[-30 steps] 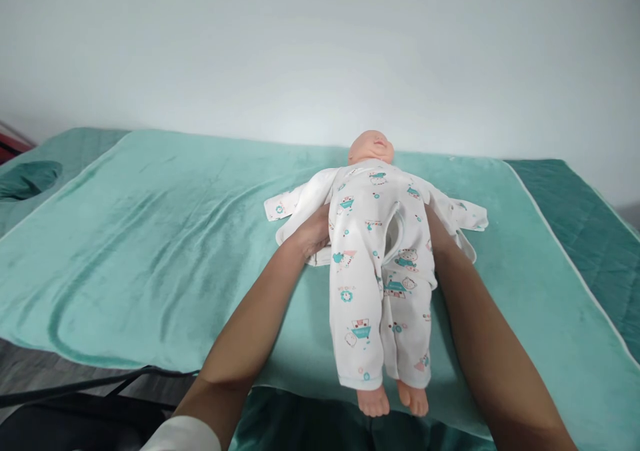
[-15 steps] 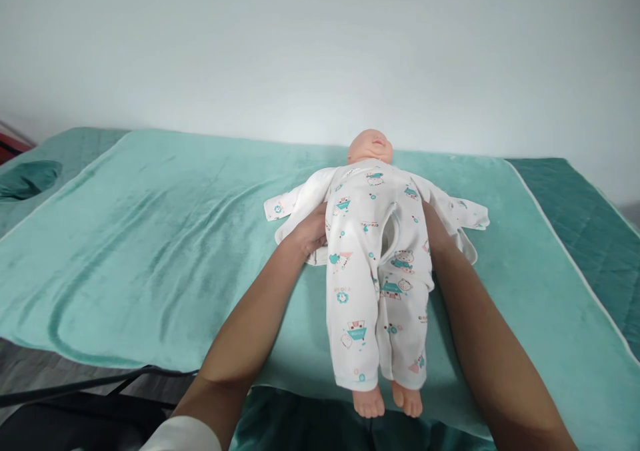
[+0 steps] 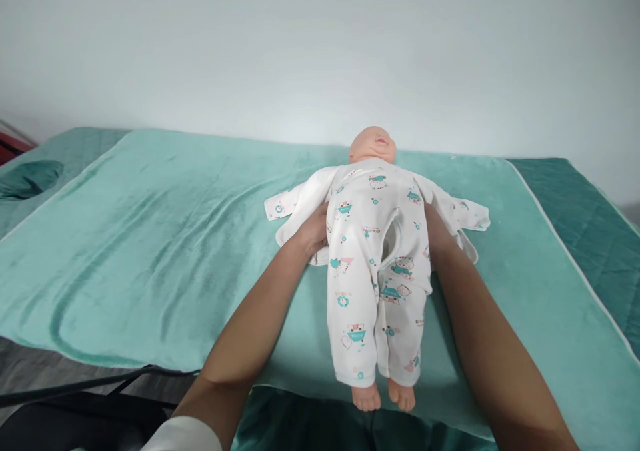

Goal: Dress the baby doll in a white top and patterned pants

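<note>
A baby doll [image 3: 378, 145] lies on its back on the green blanket, head away from me and bare feet towards me. It wears white printed trousers [image 3: 353, 291] drawn up high over its chest, with an open slit at the crotch. A white baby jacket [image 3: 317, 187] is spread beneath it, sleeves out to both sides. My left hand [image 3: 315, 231] is closed against the doll's left-of-view side at the waist, fingertips tucked behind it. On the opposite side my right hand [image 3: 434, 221] reaches in behind the waist; its fingers are hidden by the doll and cloth.
The light green blanket [image 3: 125, 251] covers the bed, with wrinkles at left. Darker quilted fabric [image 3: 575, 217] shows at right. A pale wall [image 3: 320, 51] rises behind the bed. At lower left stands a black object with a bar [image 3: 75, 391].
The doll's feet and lower legs have shifted slightly left and away from me, and its head sits a touch higher in view. Both hands stay at its waist.
</note>
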{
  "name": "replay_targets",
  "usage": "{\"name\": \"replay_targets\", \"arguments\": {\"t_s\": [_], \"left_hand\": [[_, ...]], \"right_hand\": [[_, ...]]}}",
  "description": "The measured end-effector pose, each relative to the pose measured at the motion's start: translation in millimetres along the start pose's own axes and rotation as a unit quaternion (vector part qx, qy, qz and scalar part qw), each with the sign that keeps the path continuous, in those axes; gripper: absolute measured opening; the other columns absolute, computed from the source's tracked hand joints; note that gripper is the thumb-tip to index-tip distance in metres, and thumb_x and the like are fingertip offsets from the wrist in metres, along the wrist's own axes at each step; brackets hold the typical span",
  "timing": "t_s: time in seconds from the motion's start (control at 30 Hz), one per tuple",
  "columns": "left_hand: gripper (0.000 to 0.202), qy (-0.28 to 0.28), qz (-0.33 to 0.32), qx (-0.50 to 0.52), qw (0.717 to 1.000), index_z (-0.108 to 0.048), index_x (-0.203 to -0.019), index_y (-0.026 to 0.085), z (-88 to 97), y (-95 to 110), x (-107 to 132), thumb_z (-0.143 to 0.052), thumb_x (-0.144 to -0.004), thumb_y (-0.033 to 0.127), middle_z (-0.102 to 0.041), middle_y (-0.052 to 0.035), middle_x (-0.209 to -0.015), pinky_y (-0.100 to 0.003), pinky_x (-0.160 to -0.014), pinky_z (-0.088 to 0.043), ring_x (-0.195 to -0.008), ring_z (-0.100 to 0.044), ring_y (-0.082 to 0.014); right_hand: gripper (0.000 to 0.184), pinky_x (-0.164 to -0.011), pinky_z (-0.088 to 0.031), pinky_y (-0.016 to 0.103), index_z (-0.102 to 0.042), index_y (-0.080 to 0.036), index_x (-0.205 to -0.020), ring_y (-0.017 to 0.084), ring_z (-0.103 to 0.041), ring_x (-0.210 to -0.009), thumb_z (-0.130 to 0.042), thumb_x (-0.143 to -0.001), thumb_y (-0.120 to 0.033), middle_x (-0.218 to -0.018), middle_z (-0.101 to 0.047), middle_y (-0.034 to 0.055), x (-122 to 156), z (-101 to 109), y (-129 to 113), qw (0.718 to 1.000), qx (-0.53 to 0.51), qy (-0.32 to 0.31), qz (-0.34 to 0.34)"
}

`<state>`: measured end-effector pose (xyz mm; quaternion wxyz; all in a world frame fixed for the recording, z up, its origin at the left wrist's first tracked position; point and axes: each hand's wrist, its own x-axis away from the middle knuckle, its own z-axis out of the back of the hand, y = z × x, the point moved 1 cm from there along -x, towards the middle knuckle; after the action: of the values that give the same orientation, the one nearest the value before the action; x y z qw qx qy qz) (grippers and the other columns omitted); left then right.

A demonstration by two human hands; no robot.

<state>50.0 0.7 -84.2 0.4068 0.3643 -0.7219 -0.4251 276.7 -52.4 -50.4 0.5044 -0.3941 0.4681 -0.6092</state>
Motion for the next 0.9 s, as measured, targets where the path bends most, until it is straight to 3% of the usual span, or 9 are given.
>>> {"name": "replay_targets", "arguments": {"t_s": [0.27, 0.43, 0.73, 0.9], "left_hand": [[0.041, -0.027, -0.007, 0.043, 0.999, -0.075, -0.106, 0.018, -4.7, 0, 0, -0.08, -0.071, 0.038, -0.078, -0.0085, -0.098, -0.042, -0.09, -0.059, -0.098, -0.072, -0.0277], [0.04, 0.002, -0.035, 0.06, 0.998, -0.076, -0.102, 0.017, -7.1, 3, -1, -0.08, -0.07, 0.041, -0.079, -0.008, -0.095, -0.044, -0.094, -0.057, -0.101, -0.071, -0.0298], [0.04, 0.023, -0.064, 0.031, 0.997, -0.075, -0.104, 0.018, -11.1, 8, 3, -0.075, -0.073, 0.044, -0.079, -0.0059, -0.102, -0.045, -0.101, -0.053, -0.111, -0.068, -0.0312], [0.041, 0.032, -0.091, -0.006, 0.995, -0.073, -0.11, 0.022, -8.5, 7, 1, -0.074, -0.075, 0.043, -0.077, -0.005, -0.112, -0.044, -0.108, -0.047, -0.12, -0.064, -0.0311]], "right_hand": [[0.029, -0.098, -0.052, 0.054, -0.073, -0.024, -0.076, 0.04, -0.063, -0.112, -0.078, -0.063, -0.049, -0.095, -0.078, 0.0096, 4, -7, -7, 0.997, -0.027, 0.074, -0.022], [0.031, -0.093, -0.056, 0.051, -0.074, -0.024, -0.08, 0.035, -0.067, -0.107, -0.071, -0.072, -0.054, -0.093, -0.077, 0.0073, 6, -12, -8, 0.996, -0.082, 0.045, 0.009], [0.017, -0.093, -0.054, 0.047, -0.068, -0.025, -0.074, 0.035, -0.064, -0.11, -0.068, -0.075, -0.042, -0.095, -0.077, 0.0045, 0, -7, 2, 0.994, 0.009, 0.075, 0.079], [0.018, -0.089, -0.054, 0.046, -0.071, -0.024, -0.082, 0.035, -0.065, -0.105, -0.064, -0.079, -0.04, -0.098, -0.077, 0.0055, -5, -2, 11, 0.988, 0.082, 0.084, 0.096]]}}
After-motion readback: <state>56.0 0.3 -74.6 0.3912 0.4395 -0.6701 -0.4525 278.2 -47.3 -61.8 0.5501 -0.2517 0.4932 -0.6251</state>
